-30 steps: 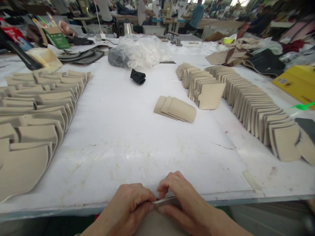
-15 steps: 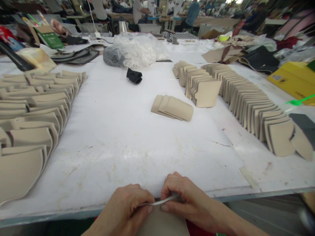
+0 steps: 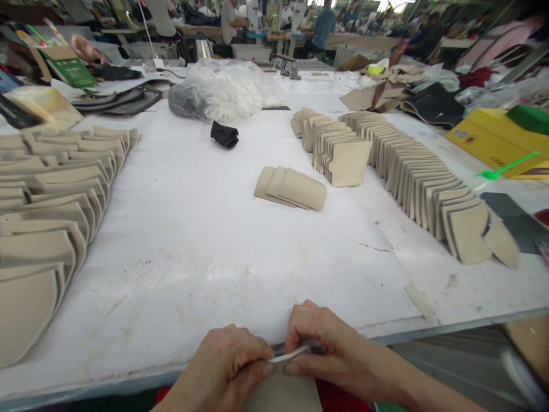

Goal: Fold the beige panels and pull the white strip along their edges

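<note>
The left hand (image 3: 231, 357) and right hand (image 3: 328, 346) each have a grip pinching the top edge of a beige piece (image 3: 281, 392), which is at the near edge of the white desk (image 3: 184, 229). Farther up, three overlapping beige panels (image 3: 302, 189) lie between a left row (image 3: 38, 249) and a right row (image 3: 422, 189) of leaning panels.

A clear bag (image 3: 234, 88) lies behind a black wad (image 3: 224, 135) on the white table (image 3: 171, 217), with a kettle (image 3: 204, 47) beyond, a green box (image 3: 71, 67) at left, and a green tool (image 3: 492, 174) by a yellow box (image 3: 489, 137) at right.
</note>
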A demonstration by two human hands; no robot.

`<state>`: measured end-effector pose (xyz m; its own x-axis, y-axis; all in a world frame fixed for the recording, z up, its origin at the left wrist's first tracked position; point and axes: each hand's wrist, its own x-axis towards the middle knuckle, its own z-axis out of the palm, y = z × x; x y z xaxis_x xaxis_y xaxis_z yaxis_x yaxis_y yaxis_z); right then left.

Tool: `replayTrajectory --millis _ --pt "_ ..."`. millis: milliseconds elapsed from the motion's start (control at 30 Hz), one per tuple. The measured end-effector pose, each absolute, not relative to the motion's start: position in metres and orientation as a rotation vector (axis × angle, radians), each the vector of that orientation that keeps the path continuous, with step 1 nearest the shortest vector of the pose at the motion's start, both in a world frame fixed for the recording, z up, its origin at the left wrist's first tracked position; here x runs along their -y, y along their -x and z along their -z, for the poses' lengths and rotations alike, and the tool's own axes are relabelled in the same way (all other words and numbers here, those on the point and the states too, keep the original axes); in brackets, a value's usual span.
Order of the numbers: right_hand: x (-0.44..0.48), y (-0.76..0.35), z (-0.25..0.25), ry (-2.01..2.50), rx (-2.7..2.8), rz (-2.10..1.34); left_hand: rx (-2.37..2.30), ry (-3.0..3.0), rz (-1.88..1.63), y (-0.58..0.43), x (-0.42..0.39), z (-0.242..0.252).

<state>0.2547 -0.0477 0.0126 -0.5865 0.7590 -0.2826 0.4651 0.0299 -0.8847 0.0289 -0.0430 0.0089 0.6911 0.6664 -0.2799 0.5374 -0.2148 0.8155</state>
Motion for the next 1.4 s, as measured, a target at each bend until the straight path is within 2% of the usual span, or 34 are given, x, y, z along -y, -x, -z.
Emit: replayTrajectory --millis 400,667,933,1200,1400 --pt "0.049 -0.262 0.002 1.175 1.858 -1.637 -0.968 -1.825 -0.171 -0.031 0.041 -0.014" --pt "0.05 -0.263 -0.008 1.284 1.819 -1.739 -0.988 -1.985 -0.1 -0.03 0.043 -0.013" --pt "0.055 -0.266 -0.004 1.396 1.985 -1.619 -1.127 -1.387 -0.15 0.001 0.05 -0.016" --pt "0.052 -0.22 -0.023 1.27 2.463 -1.598 -1.072 -1.406 -0.091 -0.009 0.058 -0.008" --pt "0.057 -0.237 -0.014 1.386 2.387 -1.775 -1.044 -1.408 -0.075 0.009 0.064 -0.008"
